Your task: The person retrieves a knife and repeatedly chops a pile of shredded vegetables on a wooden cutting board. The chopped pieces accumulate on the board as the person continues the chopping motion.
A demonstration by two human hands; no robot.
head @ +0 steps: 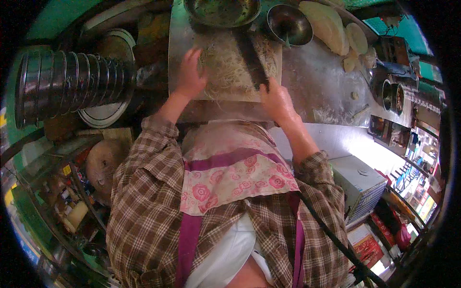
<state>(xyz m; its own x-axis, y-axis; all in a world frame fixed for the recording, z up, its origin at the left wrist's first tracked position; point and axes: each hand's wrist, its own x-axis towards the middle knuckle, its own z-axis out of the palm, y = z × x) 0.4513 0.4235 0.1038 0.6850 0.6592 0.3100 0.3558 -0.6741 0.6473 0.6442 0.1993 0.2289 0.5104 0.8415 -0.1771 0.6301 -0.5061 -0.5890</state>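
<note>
A pale cutting board [180,39] lies before me, with thin whitish shreds [227,68] spread over its middle. My right hand [279,99] grips the handle of a dark, broad-bladed knife [252,57], probably a cleaver. Its blade slants up and left across the shreds. At the left side of the shreds, my left hand [192,75] is blurred, its fingers pointing away from me; nothing shows in its grasp. A large metal pan [223,24] with dark bits inside stands at the board's far edge. Right of it sits a steel bowl [290,27] with something pale at its rim.
Stacked metal steamers [72,84] stand at the left, by a round white-rimmed lid or tray [104,120]. Pale dough-like slabs [324,27] lie at the back right of the metal worktop [317,79]. A small round lump [354,95] rests near its right end. A grey box [356,178] stands lower right.
</note>
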